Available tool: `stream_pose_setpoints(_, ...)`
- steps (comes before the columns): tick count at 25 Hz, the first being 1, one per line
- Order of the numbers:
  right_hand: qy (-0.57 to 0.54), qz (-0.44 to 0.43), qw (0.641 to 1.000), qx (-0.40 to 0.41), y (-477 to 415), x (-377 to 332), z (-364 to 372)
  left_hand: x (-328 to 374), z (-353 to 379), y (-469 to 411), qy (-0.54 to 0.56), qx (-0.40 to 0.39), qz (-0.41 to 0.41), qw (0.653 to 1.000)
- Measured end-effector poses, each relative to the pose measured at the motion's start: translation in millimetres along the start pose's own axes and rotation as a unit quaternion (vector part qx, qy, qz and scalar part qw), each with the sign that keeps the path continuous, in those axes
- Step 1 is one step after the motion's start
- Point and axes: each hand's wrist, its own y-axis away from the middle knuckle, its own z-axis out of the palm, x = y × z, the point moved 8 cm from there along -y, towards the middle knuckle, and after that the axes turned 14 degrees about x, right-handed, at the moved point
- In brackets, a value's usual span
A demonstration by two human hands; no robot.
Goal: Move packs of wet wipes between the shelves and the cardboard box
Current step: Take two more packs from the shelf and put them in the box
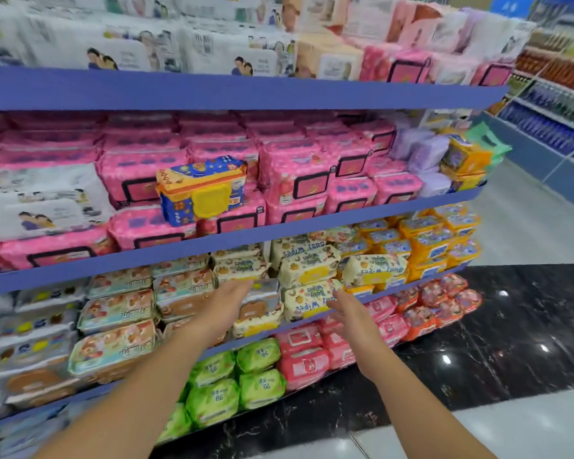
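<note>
The left hand and the right hand were flat, with fingers apart, and held nothing. Just past the fingertips, cream packs of wet wipes sat on a shelf. Above the hands, a blue and yellow pack lay among pink packs.

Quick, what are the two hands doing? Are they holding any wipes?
Left hand: open, fingers straight, holding nothing.
Right hand: open, fingers spread, holding nothing.
</note>
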Motion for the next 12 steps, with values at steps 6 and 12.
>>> stream_pose_setpoints(6,0.103,-0.010,0.994,-0.020,-173,-4,12,-32,50,-132,-0.114,0.017,-0.013,0.993)
stream_pose_setpoints(12,0.271,-0.163,0.949,0.000,-336,-46,40,-93,95,-224,-0.457,-0.005,0.066,0.887)
